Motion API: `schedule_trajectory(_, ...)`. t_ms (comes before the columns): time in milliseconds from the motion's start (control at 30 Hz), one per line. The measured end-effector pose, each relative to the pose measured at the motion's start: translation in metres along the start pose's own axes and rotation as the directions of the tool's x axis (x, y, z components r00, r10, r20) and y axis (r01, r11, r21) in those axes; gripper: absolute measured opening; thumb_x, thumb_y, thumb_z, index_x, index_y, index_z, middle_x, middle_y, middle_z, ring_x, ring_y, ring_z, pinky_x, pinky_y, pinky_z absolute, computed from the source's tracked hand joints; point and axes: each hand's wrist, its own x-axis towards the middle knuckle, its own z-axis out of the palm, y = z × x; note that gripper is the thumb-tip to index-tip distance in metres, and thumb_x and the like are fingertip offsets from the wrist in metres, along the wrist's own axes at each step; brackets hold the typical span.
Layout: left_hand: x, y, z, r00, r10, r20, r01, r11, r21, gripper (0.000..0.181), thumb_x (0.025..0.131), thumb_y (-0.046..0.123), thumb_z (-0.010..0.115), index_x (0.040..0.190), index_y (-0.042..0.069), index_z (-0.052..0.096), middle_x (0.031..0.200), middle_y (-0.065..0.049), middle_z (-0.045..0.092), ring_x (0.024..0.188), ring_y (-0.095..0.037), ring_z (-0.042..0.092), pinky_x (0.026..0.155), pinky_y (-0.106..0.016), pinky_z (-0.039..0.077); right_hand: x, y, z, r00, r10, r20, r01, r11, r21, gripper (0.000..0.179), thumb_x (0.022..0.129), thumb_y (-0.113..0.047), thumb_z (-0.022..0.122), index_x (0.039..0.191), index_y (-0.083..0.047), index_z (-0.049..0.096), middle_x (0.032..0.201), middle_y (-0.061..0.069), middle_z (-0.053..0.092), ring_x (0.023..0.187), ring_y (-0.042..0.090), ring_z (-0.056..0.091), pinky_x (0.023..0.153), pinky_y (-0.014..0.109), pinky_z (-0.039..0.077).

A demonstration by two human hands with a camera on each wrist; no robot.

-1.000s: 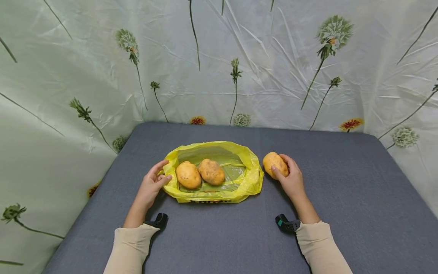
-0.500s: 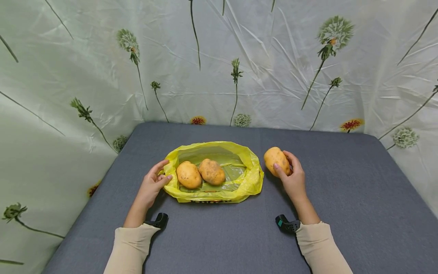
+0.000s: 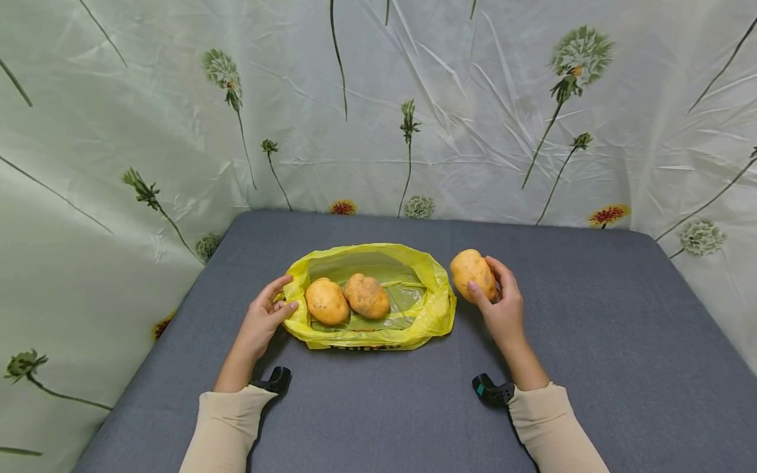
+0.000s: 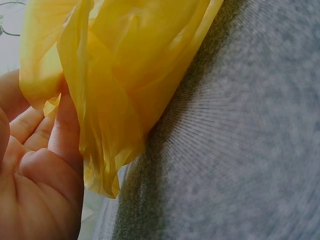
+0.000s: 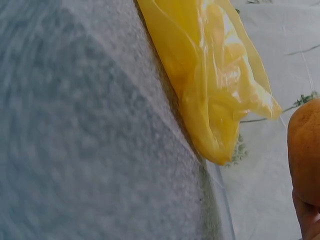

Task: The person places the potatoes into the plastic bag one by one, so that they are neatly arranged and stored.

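Observation:
A yellow plastic bag [image 3: 434, 309] lies with its mouth spread wide, and two potatoes [image 3: 327, 302] sit inside its left half. At the bag's left rim, my left hand [image 3: 262, 322] holds the thin plastic between thumb and fingers. The left wrist view shows the crumpled bag [image 4: 120, 85] against those fingers, partly covering them. Just beyond the right rim, my right hand [image 3: 504, 309] grips a third potato [image 3: 473, 274], thumb on its near side and fingers round its right. Only an edge of this potato [image 5: 305, 150] enters the right wrist view, apart from the bag.
Grey cloth covers the table [image 3: 378, 407] beneath the bag. A pale curtain with a flower print [image 3: 473, 131] hangs behind the table and along its left side. Each wrist wears a black camera mount [image 3: 493, 389].
My right hand has raised the potato and brought it slightly left, nearer the bag's right rim. The left hand, the bag and the two potatoes inside look unmoved.

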Motion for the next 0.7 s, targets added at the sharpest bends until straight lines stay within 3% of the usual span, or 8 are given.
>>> schedule_trajectory(267,0.001,-0.003,-0.001,1.000,-0.001,-0.006,0.001,1.000,0.008,0.053,0.087,-0.004,0.054,0.135,-0.002,0.032,0.135,-0.022,0.025,0.070,-0.006,0.045,0.060,-0.016,0.040,0.000,-0.006,0.006,0.996,-0.081,0.026,0.079,0.995,0.055,0.053,0.073,0.015,0.064,0.122,0.013,0.043,0.118,0.026,0.045,0.107,0.011,0.044,0.084,0.016,0.038)
schedule_trajectory(500,0.008,-0.020,-0.007,1.000,-0.010,-0.007,0.010,1.000,-0.004,0.056,0.087,0.000,0.057,0.136,0.003,0.032,0.136,-0.018,0.025,0.071,-0.007,0.045,0.060,-0.017,0.040,0.000,-0.012,0.013,0.991,-0.129,0.040,0.125,0.989,0.079,0.054,0.071,0.016,0.065,0.121,0.013,0.044,0.119,0.026,0.044,0.107,0.010,0.045,0.083,0.016,0.039)
schedule_trajectory(700,0.009,-0.023,-0.007,1.000,-0.005,-0.013,0.005,1.000,0.001,0.056,0.086,0.002,0.058,0.137,0.005,0.033,0.136,-0.016,0.025,0.072,-0.007,0.045,0.061,-0.017,0.040,-0.001,-0.016,0.018,0.988,-0.143,0.058,0.138,0.987,0.086,0.055,0.071,0.015,0.066,0.121,0.013,0.044,0.120,0.026,0.043,0.108,0.014,0.045,0.084,0.017,0.039)
